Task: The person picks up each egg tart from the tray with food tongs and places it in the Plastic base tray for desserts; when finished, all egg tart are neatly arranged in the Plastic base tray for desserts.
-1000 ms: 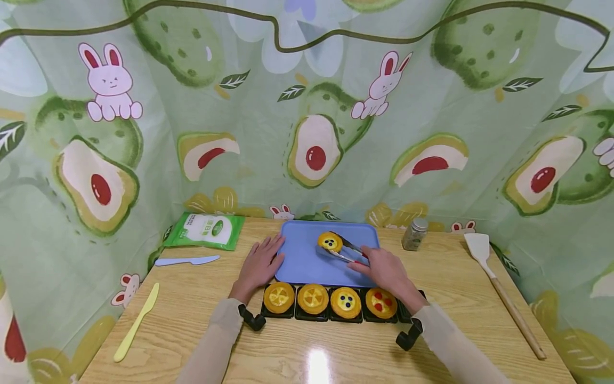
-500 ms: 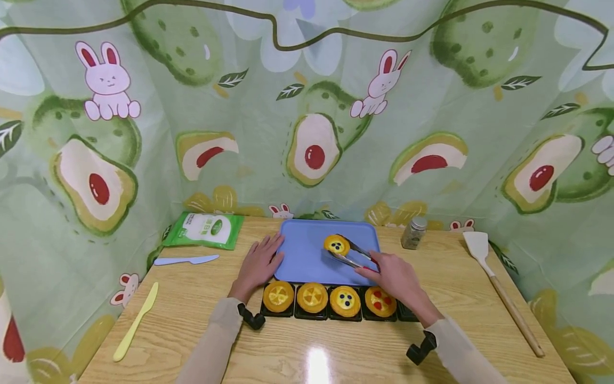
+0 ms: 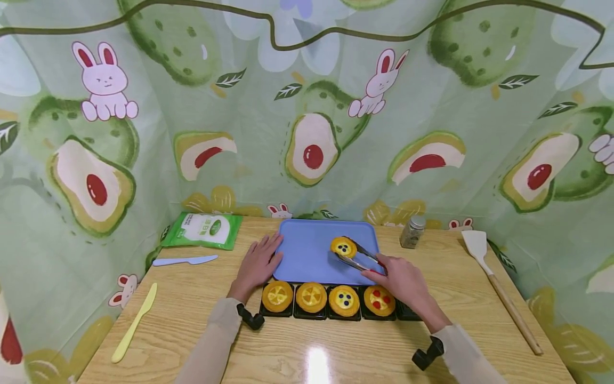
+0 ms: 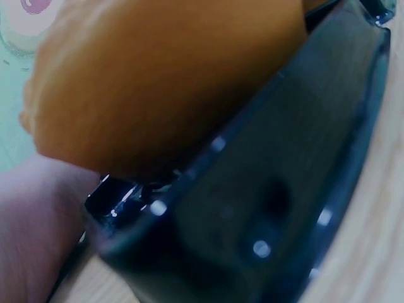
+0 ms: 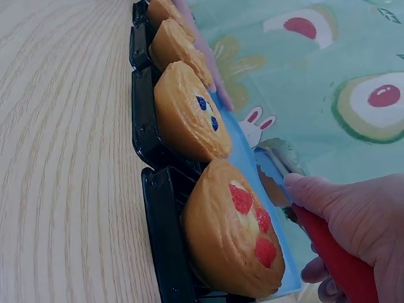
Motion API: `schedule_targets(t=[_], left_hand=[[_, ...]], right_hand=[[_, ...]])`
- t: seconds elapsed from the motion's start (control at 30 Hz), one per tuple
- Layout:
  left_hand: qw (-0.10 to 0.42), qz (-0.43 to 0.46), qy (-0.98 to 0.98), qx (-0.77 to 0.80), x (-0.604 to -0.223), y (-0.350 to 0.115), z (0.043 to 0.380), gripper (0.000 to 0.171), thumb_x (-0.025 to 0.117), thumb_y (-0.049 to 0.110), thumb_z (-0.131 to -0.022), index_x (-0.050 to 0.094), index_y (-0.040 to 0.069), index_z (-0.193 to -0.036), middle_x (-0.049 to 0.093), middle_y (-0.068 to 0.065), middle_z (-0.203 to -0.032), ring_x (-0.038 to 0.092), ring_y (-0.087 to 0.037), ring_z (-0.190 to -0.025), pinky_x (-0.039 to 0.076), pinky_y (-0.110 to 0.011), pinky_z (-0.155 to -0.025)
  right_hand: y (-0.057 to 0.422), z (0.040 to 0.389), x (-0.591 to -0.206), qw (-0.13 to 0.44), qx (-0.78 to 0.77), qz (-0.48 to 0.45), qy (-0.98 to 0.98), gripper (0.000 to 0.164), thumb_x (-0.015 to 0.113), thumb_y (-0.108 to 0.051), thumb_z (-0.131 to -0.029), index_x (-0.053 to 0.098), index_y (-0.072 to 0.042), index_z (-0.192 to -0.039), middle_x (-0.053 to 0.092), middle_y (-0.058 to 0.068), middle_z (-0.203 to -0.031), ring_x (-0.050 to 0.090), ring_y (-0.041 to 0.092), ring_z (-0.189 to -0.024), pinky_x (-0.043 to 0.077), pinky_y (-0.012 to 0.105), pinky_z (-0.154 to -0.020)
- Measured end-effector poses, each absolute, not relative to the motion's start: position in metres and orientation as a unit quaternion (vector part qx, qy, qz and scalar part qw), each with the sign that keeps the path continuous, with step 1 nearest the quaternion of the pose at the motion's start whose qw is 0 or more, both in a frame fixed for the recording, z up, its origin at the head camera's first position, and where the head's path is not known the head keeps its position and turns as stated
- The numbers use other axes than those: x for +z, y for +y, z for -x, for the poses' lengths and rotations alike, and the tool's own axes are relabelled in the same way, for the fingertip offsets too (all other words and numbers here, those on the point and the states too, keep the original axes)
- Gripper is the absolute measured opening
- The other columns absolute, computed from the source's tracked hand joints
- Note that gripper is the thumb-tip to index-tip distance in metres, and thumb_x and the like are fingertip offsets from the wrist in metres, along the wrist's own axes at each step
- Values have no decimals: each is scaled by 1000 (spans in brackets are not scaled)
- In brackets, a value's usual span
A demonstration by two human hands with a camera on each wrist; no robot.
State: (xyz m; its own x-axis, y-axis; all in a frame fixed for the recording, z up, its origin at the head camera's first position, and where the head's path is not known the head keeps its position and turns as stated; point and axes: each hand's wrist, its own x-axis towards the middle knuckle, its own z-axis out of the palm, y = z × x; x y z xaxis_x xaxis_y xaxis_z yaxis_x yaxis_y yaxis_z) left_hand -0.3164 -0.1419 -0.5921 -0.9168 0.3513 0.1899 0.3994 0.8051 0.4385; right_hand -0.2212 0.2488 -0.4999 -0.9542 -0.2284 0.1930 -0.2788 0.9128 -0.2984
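My right hand [image 3: 400,277] grips red-handled tongs [image 5: 328,252], whose metal arms pinch a blueberry egg tart [image 3: 344,247] over the right half of the blue tray [image 3: 302,250]. The left hand [image 3: 258,263] lies flat with fingers spread at the tray's left edge, holding nothing. In front of the tray runs a row of black plastic cups [image 5: 167,233]. Two tarts with orange wedges [image 3: 277,296] sit at its left, then a tart with blueberries [image 3: 344,301] and one with red berries [image 3: 379,301]. The rightmost cup [image 3: 408,313] is partly hidden by my right arm.
A green-and-white packet [image 3: 203,230], a blue knife [image 3: 185,261] and a yellow knife [image 3: 136,322] lie on the left. To the right stand a spice jar [image 3: 413,232] and a white spatula [image 3: 501,290] with a wooden handle. A patterned curtain [image 3: 259,176] closes off the back.
My right hand has moved to the right, carrying the tongs and the blueberry tart across the tray. The left hand has stayed in place.
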Motion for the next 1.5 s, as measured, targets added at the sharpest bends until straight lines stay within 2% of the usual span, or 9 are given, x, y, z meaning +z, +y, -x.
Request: schedule_targets(t=[0.13,0.33,0.7,0.93,1.27,1.5], left_hand=[[52,197,-948,-245,-592,-142,316,59,39,45,-112,32,22,-166,26,2,-172,21,-32,-159,12,-57,-128],[64,207,-945,-245,-594,-143,317,60,39,45,-112,35,19,-165,30,-1,-171,24,-35,-158,14,-59,-126],[52,203,-949,-237,-599,-144,319,61,34,50,-112,29,25,-167,23,5,-173,18,-29,-160,11,-56,-128],[64,207,-946,-241,-597,-143,318,61,36,47,-112,34,20,-166,28,-1,-171,23,-34,-159,14,-59,-127],[67,206,-946,-241,-594,-142,316,60,37,45,-112,35,17,-165,29,-3,-171,24,-36,-158,14,-60,-126],[73,205,-943,-254,-589,-140,314,58,43,40,-111,39,14,-163,33,-6,-169,27,-39,-156,16,-62,-125]], right_hand=[[253,221,-499,80,161,-131,-975,48,76,-55,-91,53,-14,-80,35,-5,-61,40,12,-50,26,28,-47],[259,218,-500,87,169,-132,-973,48,75,-55,-92,49,-18,-77,36,-5,-60,38,11,-49,25,27,-48],[268,209,-500,85,155,-116,-977,49,76,-55,-91,50,-17,-76,35,-5,-60,36,12,-49,22,27,-48],[273,199,-501,73,167,-101,-978,49,79,-52,-90,47,-17,-74,34,-5,-60,35,12,-50,22,26,-50],[281,188,-497,79,170,-92,-978,47,77,-56,-90,49,-20,-77,35,-6,-61,35,11,-50,22,27,-49],[286,177,-490,85,183,-84,-976,48,77,-54,-91,47,-19,-75,34,-5,-60,32,11,-50,22,26,-48]])
